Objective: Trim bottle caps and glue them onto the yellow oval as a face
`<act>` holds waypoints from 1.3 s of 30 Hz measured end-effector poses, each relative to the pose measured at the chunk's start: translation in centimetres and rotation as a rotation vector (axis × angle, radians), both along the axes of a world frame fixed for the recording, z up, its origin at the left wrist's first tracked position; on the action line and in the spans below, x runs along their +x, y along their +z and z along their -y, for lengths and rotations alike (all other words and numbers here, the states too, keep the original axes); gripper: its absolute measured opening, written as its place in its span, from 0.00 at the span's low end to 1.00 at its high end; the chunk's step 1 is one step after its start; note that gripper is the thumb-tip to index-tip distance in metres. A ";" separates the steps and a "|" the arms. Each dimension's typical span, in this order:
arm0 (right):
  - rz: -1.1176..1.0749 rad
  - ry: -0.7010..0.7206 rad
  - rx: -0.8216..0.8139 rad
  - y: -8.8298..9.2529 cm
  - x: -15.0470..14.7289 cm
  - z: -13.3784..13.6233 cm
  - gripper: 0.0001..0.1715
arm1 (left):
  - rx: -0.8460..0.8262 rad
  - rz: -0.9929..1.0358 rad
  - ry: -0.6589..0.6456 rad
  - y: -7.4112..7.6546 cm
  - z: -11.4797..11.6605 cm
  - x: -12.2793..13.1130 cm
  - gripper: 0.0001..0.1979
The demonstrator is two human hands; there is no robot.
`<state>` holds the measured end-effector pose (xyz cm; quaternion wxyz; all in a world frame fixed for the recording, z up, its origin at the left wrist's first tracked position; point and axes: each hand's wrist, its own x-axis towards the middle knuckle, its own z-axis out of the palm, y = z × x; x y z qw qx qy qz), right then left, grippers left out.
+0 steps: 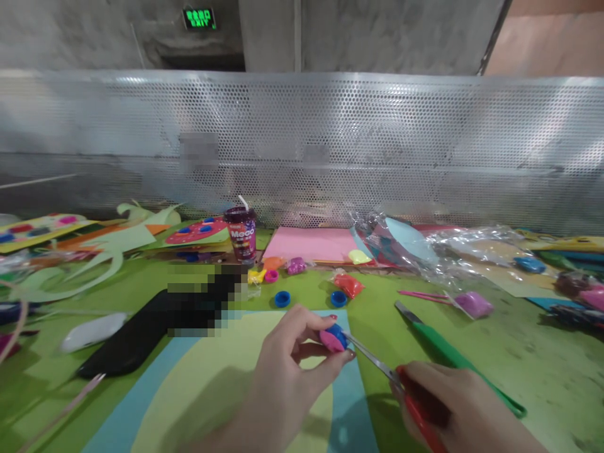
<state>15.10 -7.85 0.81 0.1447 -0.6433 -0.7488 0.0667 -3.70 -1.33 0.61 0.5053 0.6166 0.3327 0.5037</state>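
Between thumb and fingers, my left hand (pixel 292 371) pinches a small blue bottle cap filled with pink clay (pixel 333 340). My right hand (pixel 448 396) is wrapped round red-handled scissors (pixel 377 362), their blades closed together and the tips touching the cap's rim. Beneath my left hand lies a pale yellow paper circle (pixel 212 384) on a light blue sheet (pixel 352 402). Two more blue caps, one on the left (pixel 282 299) and one on the right (pixel 338 299), rest on the green table just past the sheet. A green-handled cutter (pixel 453 349) lies beside my right hand.
A black phone-like object (pixel 136 333), partly blurred out, lies on the left near a white device (pixel 94 331). Behind are a drink cup with a straw (pixel 241 236), pink paper (pixel 309 244), red clay (pixel 349 284) and purple clay (pixel 474 304). A perforated metal panel (pixel 302 138) borders the table.
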 end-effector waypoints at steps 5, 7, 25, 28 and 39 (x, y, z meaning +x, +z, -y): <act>-0.292 -0.027 -0.256 0.9 -0.9 -0.2 0.13 | -0.084 0.011 -0.009 0.2 0.0 0.2 0.09; -0.340 -0.028 -0.287 1.1 -1.0 -0.2 0.13 | -0.138 0.016 -0.007 0.3 0.0 0.2 0.09; -0.391 0.023 -0.301 1.0 -0.8 -0.3 0.12 | -0.189 0.054 -0.056 0.3 0.3 0.1 0.10; -0.435 -0.016 -0.311 1.1 -1.0 -0.3 0.14 | -0.210 0.047 -0.079 0.4 0.1 -0.1 0.11; 0.127 0.079 0.243 0.0 0.6 -0.5 0.07 | -0.169 0.001 0.013 0.2 0.4 0.4 0.10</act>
